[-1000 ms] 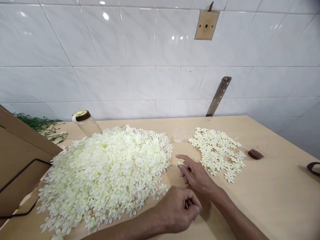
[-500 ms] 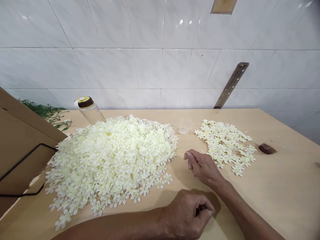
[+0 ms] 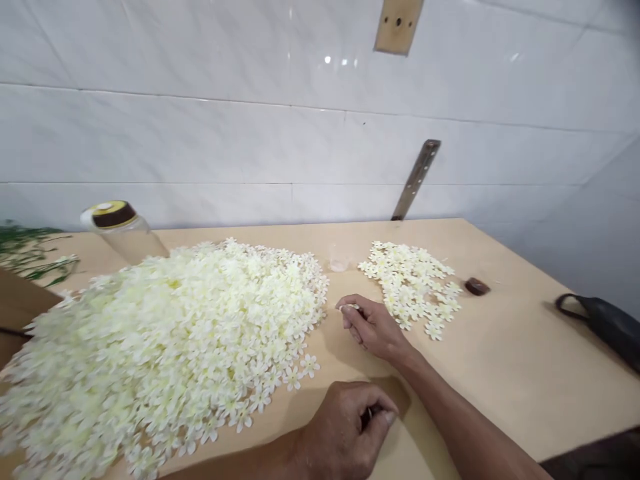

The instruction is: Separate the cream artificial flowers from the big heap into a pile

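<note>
My left hand (image 3: 353,427) is closed above the near part of the table, thumb pressed against the curled index finger. Whatever it holds, if anything, is hidden. Farther forward, my right hand (image 3: 373,327) is pinched, with a small whitish bit at its fingertips that I cannot make out. To the left of both hands spreads a large heap of white artificial flowers (image 3: 200,327). A smaller, flatter patch of the same flowers (image 3: 413,283) lies just beyond and right of my right hand. A small clear plastic cup (image 3: 339,260) stands between the two groups.
A clear bottle with a brown and yellow lid (image 3: 133,237) stands behind the heap. Green plastic stems (image 3: 35,250) and a cardboard box (image 3: 25,300) are at left. A dark brown lump (image 3: 477,287) and a black strapped object (image 3: 613,327) lie right on the table (image 3: 530,353).
The view has swung to the right, bringing the black strapped object into sight. A whitish bit now shows at my right fingertips. Both hands keep nearly the same closed pose.
</note>
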Available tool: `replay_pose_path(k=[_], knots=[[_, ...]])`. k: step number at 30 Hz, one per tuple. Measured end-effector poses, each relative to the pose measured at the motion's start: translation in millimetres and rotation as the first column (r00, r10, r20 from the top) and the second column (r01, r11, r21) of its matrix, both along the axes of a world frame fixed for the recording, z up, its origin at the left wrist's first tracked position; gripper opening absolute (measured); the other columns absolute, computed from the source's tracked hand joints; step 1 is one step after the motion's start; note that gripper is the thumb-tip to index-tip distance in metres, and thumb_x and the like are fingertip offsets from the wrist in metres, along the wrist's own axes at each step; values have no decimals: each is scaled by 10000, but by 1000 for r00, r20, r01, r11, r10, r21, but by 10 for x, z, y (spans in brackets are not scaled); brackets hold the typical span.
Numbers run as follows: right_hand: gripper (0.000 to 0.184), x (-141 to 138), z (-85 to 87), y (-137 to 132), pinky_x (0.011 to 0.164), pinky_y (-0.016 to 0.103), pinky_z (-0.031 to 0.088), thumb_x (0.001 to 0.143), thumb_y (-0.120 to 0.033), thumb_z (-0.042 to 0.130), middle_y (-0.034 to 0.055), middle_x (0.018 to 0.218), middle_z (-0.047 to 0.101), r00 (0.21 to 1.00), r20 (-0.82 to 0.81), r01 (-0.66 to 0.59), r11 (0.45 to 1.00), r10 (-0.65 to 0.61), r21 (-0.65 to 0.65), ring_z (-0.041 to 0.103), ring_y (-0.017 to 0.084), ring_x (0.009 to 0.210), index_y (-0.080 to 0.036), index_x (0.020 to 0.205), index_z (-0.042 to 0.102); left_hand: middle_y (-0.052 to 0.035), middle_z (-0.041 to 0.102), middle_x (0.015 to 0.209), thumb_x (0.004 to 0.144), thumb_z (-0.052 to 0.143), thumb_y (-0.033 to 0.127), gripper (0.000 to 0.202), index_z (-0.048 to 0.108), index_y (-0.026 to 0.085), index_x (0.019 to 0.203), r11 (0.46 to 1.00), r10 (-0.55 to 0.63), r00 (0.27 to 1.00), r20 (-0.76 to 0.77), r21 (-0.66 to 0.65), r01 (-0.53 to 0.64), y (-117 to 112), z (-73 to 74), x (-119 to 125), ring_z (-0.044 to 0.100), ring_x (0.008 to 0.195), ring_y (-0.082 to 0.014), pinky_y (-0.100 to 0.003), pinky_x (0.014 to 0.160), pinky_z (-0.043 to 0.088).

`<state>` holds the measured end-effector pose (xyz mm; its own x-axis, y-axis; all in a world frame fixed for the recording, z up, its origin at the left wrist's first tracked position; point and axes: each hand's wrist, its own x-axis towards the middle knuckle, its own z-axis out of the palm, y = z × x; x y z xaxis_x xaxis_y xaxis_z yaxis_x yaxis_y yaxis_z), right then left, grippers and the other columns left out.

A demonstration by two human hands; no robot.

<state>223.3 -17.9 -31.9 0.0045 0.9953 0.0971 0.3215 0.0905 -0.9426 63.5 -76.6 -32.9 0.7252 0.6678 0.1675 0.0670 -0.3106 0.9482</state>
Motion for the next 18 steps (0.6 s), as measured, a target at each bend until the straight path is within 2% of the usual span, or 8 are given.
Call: replay_pose_path(k=[3,7,14,18], knots=[[310,-11,29,10,442,213,366,1002,-442,421,-31,636,553,999,35,21,997,-24,74,427,81,415,-213,868,582,-27,640,676,893,538,218,191,705,132,862,998,59,998,20,-1,-59,14,-10,0,509,582,-105,-197,559,390],[317,-22,47,8,458,214,367,987,-428,464,-33,599,539,997,60,32,994,-38,104,433,84,424,-212,770,546,-12,613,660,925,524,261,213,702,152,885,995,92,995,31,40,-93,40,-45,-10,475,565,-102,-204,544,371],[280,-25,-18,59,373,201,365,952,-485,498,-28,657,583,997,-43,63,996,-61,56,443,86,401,-214,913,553,-26,636,698,929,516,260,214,696,161,869,991,92,995,36,93,-95,54,-73,-6,507,607,-115,-209,582,388],[290,-25,-11,70,344,199,357,950,-492,483,-71,516,497,995,-93,48,999,-45,23,402,91,353,-214,890,537,-26,632,694,927,514,265,221,698,157,868,994,88,996,27,58,-90,56,-110,15,492,600,-113,-208,568,375]])
